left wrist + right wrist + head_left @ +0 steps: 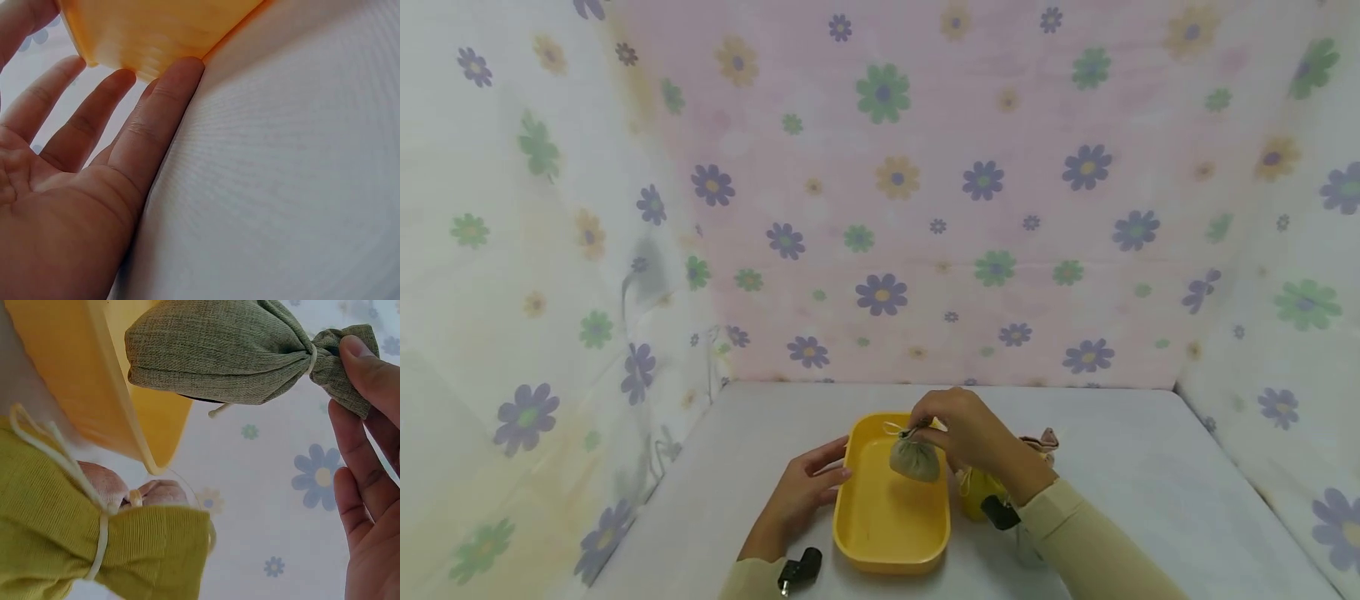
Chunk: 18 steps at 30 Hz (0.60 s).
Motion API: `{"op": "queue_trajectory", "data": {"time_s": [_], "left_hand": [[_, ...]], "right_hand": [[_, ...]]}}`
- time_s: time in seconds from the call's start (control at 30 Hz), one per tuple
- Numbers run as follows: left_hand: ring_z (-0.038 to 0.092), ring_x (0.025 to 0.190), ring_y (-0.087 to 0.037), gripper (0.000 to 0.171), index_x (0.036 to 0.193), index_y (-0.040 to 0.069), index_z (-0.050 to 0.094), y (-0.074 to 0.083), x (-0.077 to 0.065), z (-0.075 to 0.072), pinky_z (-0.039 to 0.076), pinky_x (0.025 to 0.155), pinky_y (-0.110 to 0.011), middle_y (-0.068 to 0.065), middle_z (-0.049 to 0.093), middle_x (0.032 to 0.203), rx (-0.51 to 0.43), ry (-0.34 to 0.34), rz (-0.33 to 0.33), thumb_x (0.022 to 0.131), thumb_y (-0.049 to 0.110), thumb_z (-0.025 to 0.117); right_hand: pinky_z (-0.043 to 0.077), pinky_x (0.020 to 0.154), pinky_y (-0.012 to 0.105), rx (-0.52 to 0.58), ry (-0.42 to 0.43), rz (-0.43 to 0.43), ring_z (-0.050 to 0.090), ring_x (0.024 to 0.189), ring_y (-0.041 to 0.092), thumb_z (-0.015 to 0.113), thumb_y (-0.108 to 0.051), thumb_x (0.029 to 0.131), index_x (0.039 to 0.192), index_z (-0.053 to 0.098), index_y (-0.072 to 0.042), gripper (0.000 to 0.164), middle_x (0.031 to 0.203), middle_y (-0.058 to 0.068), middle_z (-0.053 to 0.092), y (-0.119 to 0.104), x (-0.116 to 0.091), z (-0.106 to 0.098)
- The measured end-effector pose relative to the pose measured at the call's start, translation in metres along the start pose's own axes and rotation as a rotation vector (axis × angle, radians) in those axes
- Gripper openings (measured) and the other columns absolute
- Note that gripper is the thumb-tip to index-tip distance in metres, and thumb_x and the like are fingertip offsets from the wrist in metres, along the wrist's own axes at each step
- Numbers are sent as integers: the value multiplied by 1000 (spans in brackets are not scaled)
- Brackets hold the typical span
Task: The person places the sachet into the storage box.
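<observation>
A green cloth drawstring pouch (212,353) is pinched by its gathered neck between the thumb and fingers of my right hand (958,427). In the head view the pouch (915,461) hangs over the inside of a yellow plastic tray (891,533). My left hand (805,492) touches the tray's left side with extended fingers; in the left wrist view, fingertips (184,69) lie against its outer wall. Right of the tray stands a yellow-green drawstring pouch (44,506), tied with a pale cord. Behind it is a pinkish-brown pouch (103,481), partly hidden.
All this is on a white-covered table (760,408). Flower-patterned cloth (925,250) hangs behind and at both sides. Beneath the right forearm, a pale grey object (1028,550) shows in part. Small black cameras sit at both wrists.
</observation>
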<state>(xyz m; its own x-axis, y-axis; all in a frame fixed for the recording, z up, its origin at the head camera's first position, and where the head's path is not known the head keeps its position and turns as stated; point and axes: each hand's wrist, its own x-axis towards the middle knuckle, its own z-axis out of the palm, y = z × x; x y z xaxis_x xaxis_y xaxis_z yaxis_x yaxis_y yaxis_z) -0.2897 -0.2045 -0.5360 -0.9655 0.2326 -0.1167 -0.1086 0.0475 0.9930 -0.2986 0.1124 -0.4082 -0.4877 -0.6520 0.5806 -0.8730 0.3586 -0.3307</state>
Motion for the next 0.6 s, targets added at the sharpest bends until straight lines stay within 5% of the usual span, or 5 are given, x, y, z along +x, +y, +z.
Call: {"op": "queue_trajectory", "data": {"time_s": [0.6], "left_hand": [[61,133,-30,72,151,23,53,-3,4,0,62,95,-42,-15,51,155,-15,6,-6,86,30,85]], "right_hand": [[62,86,35,-26,-164,166,68,92,7,82,-17,89,99,79,-19,11,99,-8,74,15,33,30]]}}
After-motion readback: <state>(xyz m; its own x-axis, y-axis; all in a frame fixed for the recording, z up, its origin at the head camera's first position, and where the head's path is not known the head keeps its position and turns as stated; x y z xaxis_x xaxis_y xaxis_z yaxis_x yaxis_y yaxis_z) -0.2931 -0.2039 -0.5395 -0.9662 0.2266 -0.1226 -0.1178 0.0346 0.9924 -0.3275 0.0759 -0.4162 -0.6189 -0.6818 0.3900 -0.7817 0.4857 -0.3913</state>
